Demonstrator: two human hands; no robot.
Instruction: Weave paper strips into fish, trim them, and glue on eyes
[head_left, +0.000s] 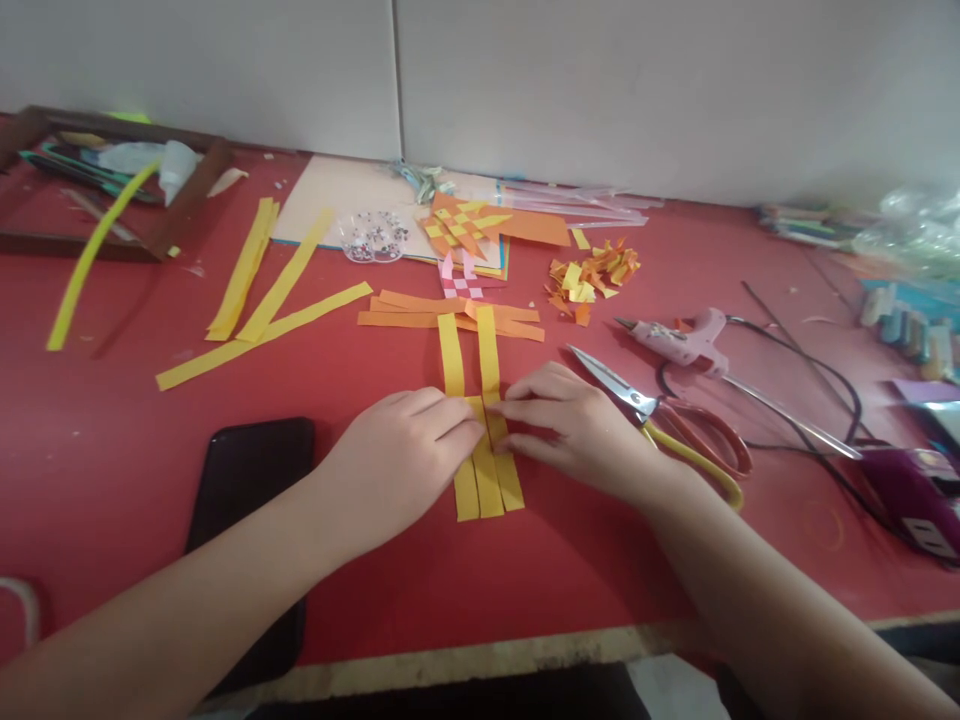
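Three yellow paper strips [489,490] lie side by side, running away from me on the red table. The middle strip's far end stops lower than the two outer ones. My left hand [409,455] is closed, its fingertips pressed together on the left and middle strips; its thumb is hidden. From the other side, my right hand [574,425] rests stretched, slightly parted fingertips on the right strip. Orange paper strips [397,312] lie crosswise just beyond the yellow strips' far ends. Scissors [637,400] with red and yellow handles lie beside my right hand.
A black phone [251,480] lies under my left forearm. More yellow strips [247,270] are at the left, near a wooden tray [214,165]. A pink glue gun [694,345] with its cable, paper scraps [592,272] and a woven piece [461,225] lie further back.
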